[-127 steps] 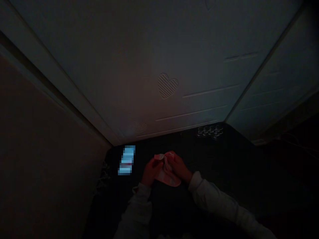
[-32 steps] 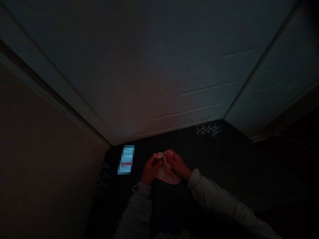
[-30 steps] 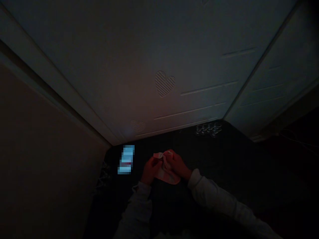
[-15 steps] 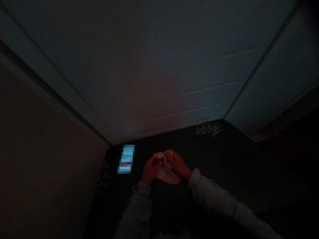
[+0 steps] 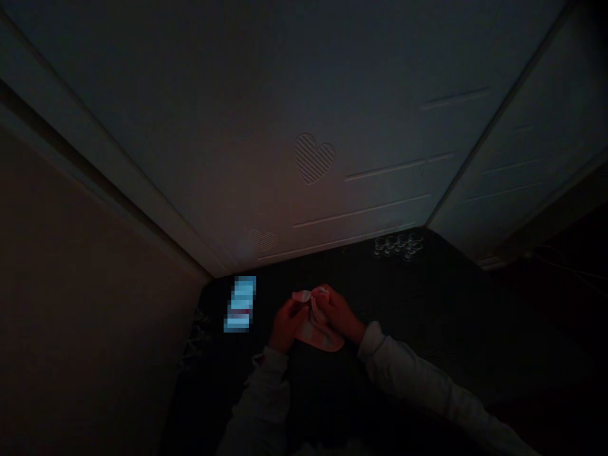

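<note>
The room is very dark. A small pink cloth with pale stripes (image 5: 319, 337) is held between both hands over a dark table (image 5: 451, 316). My left hand (image 5: 285, 326) pinches its left upper edge, fingers closed. My right hand (image 5: 338, 315) grips the bunched top of the cloth, fingers curled round it. Both arms wear pale long sleeves.
A lit phone screen (image 5: 240, 304) glows on the table to the left of my hands. Several small clear glass items (image 5: 398, 245) stand at the table's far edge by a white panelled wall with heart reliefs (image 5: 313, 157). A beige wall rises on the left.
Almost nothing differs; both hands stay on the pink cloth in the same spot, with only slight finger shifts.
</note>
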